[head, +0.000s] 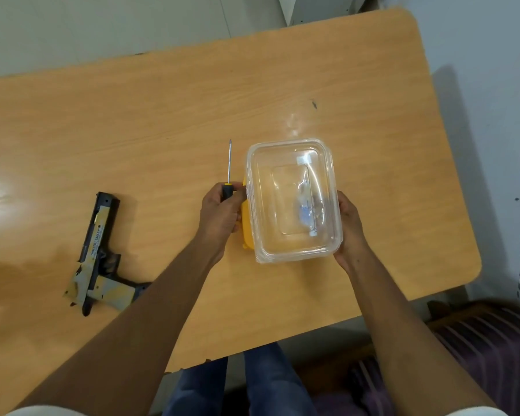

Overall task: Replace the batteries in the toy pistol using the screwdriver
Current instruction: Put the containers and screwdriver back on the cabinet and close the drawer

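Observation:
The toy pistol (pixel 98 259), black with tan and yellow panels, lies flat on the left of the table, apart from both hands. My left hand (pixel 219 214) grips the black handle of the screwdriver (pixel 229 163), whose thin metal shaft points away from me, and also presses against the left side of a clear plastic box (pixel 291 202). My right hand (pixel 350 226) holds the box's right side. Small blue and white items, blurred, lie inside the box. A yellow lid or tray (pixel 246 223) sits under the box on its left.
The wooden table (pixel 162 115) runs wide to the left and back. Its right edge and rounded corners lie near the box. The front edge is just behind my forearms, with my knees below. A striped cloth (pixel 478 349) lies on the floor at right.

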